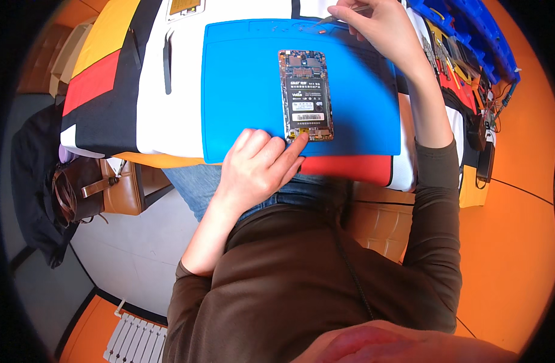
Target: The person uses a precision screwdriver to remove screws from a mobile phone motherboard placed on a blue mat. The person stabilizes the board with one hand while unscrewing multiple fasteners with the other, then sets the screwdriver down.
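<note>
Phone, back off, on blue mat.
Left hand loosely curled, forefinger pressing phone's lower edge. Right hand pinches tweezers at mat's far rim. Battery black, white labels midway down.

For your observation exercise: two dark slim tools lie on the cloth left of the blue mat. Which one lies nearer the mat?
The longer, straighter dark tool, lying beside the blue mat edge; the thinner one lies farther left on the black stripe.

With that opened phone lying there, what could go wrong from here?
The opened phone lies near the front edge of the blue mat, pinned only by the left hand at its lower corner, so it might slide. The right hand holds a thin tool at the far edge; it could scratch the bare circuitry.
</note>
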### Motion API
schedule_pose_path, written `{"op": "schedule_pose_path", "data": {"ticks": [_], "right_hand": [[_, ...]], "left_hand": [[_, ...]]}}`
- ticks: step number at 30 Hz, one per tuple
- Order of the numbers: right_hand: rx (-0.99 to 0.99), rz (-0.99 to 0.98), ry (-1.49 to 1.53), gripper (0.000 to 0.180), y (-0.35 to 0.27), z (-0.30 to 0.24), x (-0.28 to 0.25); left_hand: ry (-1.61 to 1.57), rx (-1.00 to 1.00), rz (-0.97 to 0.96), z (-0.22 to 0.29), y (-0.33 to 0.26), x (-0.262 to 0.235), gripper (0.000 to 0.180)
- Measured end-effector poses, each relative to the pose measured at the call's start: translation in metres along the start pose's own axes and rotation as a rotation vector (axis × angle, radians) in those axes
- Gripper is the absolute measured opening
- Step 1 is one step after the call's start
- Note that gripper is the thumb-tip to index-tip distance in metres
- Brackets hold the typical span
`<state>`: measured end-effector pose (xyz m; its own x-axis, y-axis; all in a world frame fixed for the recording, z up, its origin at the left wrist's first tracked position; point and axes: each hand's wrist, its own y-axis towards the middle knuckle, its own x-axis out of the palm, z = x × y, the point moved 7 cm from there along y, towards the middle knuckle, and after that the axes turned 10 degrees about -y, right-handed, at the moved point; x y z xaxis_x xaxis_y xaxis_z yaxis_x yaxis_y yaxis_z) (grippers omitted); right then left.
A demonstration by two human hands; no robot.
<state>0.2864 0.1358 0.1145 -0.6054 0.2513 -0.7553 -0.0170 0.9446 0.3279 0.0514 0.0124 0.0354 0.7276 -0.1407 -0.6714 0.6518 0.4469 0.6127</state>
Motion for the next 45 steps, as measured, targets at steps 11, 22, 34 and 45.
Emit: {"op": "schedule_pose_path", "data": {"ticks": [11,22,34,45], "right_hand": [[0.187,-0.086,0.094,0.012,0.016,0.005,0.01],[0.141,-0.14,0.209,0.012,0.023,0.039,0.043],[0.153,-0.133,0.197,0.014,0.029,0.043,0.048],[0.184,-0.121,0.172,0.014,0.03,0.044,0.051]], "left_hand": [[-0.01,0.009,-0.01,0.001,0.0,-0.003,0.047],[-0.018,0.008,0.004,0.0,-0.001,-0.002,0.042],[-0.008,0.013,-0.004,-0.001,-0.001,-0.001,0.043],[-0.023,0.0,0.0,-0.001,0.0,-0.002,0.043]]}}
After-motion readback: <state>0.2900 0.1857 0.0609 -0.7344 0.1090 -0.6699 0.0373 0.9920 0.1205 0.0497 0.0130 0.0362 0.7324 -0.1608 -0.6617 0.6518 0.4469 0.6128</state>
